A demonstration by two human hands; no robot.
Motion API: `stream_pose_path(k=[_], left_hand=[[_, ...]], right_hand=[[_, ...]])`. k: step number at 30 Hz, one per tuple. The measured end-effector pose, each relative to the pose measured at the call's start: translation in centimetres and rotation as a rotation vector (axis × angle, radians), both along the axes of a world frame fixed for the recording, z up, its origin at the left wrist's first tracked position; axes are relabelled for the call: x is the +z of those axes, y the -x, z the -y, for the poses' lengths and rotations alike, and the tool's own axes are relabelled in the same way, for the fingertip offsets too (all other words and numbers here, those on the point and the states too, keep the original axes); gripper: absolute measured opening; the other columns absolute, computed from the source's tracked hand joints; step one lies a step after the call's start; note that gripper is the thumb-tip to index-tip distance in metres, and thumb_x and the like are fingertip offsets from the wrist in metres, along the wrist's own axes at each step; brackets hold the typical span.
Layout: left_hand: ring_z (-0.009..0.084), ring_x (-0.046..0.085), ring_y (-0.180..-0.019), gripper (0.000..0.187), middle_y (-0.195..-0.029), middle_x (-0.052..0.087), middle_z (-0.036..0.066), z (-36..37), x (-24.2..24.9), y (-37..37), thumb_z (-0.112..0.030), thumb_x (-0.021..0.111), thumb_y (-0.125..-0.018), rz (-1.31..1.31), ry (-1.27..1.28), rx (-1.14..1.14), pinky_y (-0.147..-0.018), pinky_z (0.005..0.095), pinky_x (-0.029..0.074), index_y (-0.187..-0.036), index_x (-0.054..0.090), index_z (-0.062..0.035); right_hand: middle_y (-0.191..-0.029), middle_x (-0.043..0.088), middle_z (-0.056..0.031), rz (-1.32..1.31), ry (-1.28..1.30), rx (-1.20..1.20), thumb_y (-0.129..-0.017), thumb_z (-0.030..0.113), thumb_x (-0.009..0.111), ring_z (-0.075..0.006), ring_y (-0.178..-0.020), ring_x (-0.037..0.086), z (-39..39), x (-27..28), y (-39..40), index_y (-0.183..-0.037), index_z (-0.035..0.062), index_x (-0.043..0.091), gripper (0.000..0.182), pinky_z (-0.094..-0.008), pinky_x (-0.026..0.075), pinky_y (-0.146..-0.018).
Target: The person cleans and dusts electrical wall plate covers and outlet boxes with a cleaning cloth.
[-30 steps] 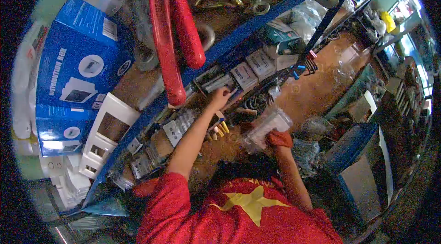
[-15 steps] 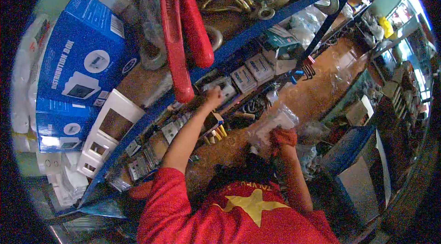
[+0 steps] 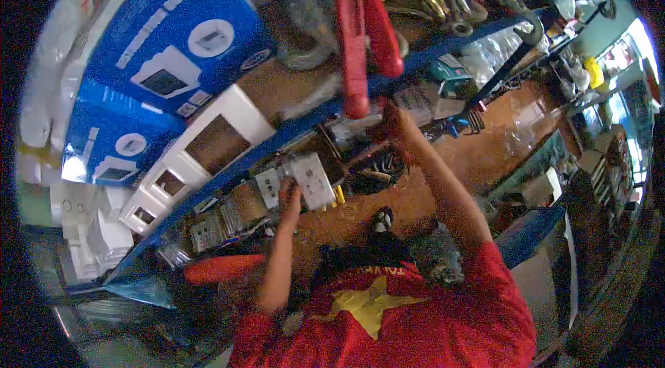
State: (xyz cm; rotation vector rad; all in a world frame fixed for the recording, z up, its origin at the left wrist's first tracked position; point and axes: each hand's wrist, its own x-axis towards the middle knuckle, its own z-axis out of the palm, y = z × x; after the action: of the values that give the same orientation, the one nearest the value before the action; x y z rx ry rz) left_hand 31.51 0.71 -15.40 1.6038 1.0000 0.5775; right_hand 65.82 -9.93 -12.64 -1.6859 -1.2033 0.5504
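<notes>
A white socket plate (image 3: 312,179) with small dark holes is in my left hand (image 3: 289,200), whose fingers are closed at its left edge. Another pale plate (image 3: 267,186) lies just behind that hand on the lower shelf. My right hand (image 3: 393,122) reaches over to the lower shelf, beside pale cartons (image 3: 415,101) and clear plastic wrapping (image 3: 350,131). Blur and shadow hide its fingers, so I cannot see what it touches.
Large red-handled cutters (image 3: 355,56) hang over the blue shelf edge (image 3: 429,56). Blue distribution box cartons (image 3: 166,42) and white frames (image 3: 222,136) stand on the upper shelf at left. Below lie yellow-handled tools (image 3: 339,195) and the brown floor (image 3: 485,139).
My left hand has drawn back from the shelf and now holds the socket plate. My right hand has moved from the plastic-wrapped item over to the shelf. The view has shifted.
</notes>
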Motion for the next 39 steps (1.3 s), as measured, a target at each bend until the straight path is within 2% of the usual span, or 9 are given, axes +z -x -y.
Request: stream_pose_path(k=[3, 4, 5, 9, 20, 28, 30, 35, 39], left_hand=[[0.0173, 0.052, -0.088, 0.03, -0.102, 0.054, 0.008, 4.7, -5.1, 5.3, -0.017, 0.052, -0.081, -0.175, -0.016, 0.111, -0.08, 0.0306, 0.042, -0.107, 0.05, -0.001], [0.0184, 0.051, -0.091, 0.031, -0.104, 0.054, 0.008, 6.5, -4.4, 6.1, -0.018, 0.052, -0.081, -0.106, 0.31, 0.14, -0.083, 0.0312, 0.04, -0.107, 0.05, -0.0011], [0.0196, 0.05, -0.095, 0.031, -0.106, 0.053, 0.008, 8.2, -2.0, 6.1, -0.019, 0.052, -0.082, -0.038, 0.632, 0.164, -0.086, 0.0317, 0.039, -0.108, 0.05, -0.0012], [0.0209, 0.049, -0.094, 0.03, -0.103, 0.054, 0.008, 12.1, 14.4, 2.6, -0.022, 0.05, -0.083, -0.478, 0.216, 0.024, -0.086, 0.0324, 0.037, -0.105, 0.051, -0.0014], [0.0247, 0.051, -0.084, 0.027, -0.09, 0.055, 0.008, 11.3, 2.4, 10.5, -0.02, 0.052, -0.077, -0.263, 0.152, 0.156, -0.08, 0.0352, 0.039, -0.097, 0.053, -0.001], [0.0215, 0.055, -0.091, 0.027, -0.095, 0.058, 0.009, 10.9, -2.1, 14.0, -0.02, 0.051, -0.079, 0.595, 1.165, 0.543, -0.079, 0.0343, 0.046, -0.101, 0.053, -0.0054], [0.026, 0.055, -0.094, 0.042, -0.102, 0.055, 0.012, 10.8, -7.3, 18.6, -0.024, 0.053, -0.076, 0.504, 0.857, 0.447, -0.078, 0.0382, 0.047, -0.112, 0.047, -0.004], [0.0329, 0.053, -0.097, 0.067, -0.113, 0.048, 0.019, 7.3, 2.4, 16.3, -0.034, 0.055, -0.074, 1.31, 1.411, -0.245, -0.077, 0.0423, 0.049, -0.128, 0.032, -0.0016], [0.0385, 0.047, -0.108, 0.073, -0.123, 0.04, 0.027, 6.7, 9.0, 15.1, -0.044, 0.048, -0.079, 1.445, 1.114, -0.237, -0.084, 0.045, 0.047, -0.131, 0.026, 0.0014]], right_hand=[[-0.076, 0.057, -0.01, 0.23, 0.233, 0.2, -0.074, 0.032, 0.061, -0.0251, -0.071, 0.057, -4.4, 1.7, 0.1, -0.093, 0.0096, 0.056, 0.03, -0.0367, 0.047, -0.058], [-0.084, 0.059, -0.0132, 0.233, 0.303, 0.279, -0.07, 0.027, 0.062, -0.0298, -0.077, 0.058, -7.6, -4.3, -0.9, -0.101, 0.0105, 0.055, 0.036, -0.0393, 0.049, -0.063], [-0.084, 0.059, -0.0132, 0.283, 0.381, 0.323, -0.071, 0.026, 0.062, -0.0293, -0.077, 0.058, -8.8, -5.1, -0.8, -0.101, 0.0103, 0.055, 0.036, -0.0389, 0.049, -0.064], [-0.087, 0.059, -0.0128, 0.388, 0.482, 0.383, -0.072, 0.025, 0.061, -0.0276, -0.079, 0.058, -11.0, -5.0, 0.1, -0.103, 0.0095, 0.054, 0.035, -0.0375, 0.048, -0.065], [-0.093, 0.059, -0.0119, 0.425, 0.582, 0.394, -0.077, 0.022, 0.058, -0.0229, -0.082, 0.057, -11.0, -6.4, 0.6, -0.107, 0.0074, 0.052, 0.034, -0.0335, 0.047, -0.07], [-0.098, 0.059, -0.0113, 0.249, 0.357, 0.248, -0.081, 0.019, 0.056, -0.0195, -0.085, 0.057, -8.1, -4.6, 0.7, -0.11, 0.0058, 0.05, 0.033, -0.0306, 0.046, -0.073], [-0.099, 0.059, -0.0111, 0.089, 0.078, 0.093, -0.082, 0.019, 0.056, -0.0187, -0.085, 0.057, -4.9, -2.8, 1.5, -0.111, 0.0054, 0.05, 0.033, -0.0299, 0.046, -0.074], [-0.103, 0.057, -0.0091, -0.215, -0.574, -0.269, -0.085, 0.019, 0.052, -0.0161, -0.087, 0.055, 4.7, 1.8, 5.9, -0.116, 0.0034, 0.046, 0.035, -0.028, 0.046, -0.075], [-0.107, 0.053, -0.0034, -0.406, -0.553, -0.48, -0.09, 0.025, 0.046, -0.0131, -0.092, 0.051, 12.2, 4.1, 13.9, -0.119, 0.002, 0.045, 0.037, -0.0264, 0.045, -0.076]])
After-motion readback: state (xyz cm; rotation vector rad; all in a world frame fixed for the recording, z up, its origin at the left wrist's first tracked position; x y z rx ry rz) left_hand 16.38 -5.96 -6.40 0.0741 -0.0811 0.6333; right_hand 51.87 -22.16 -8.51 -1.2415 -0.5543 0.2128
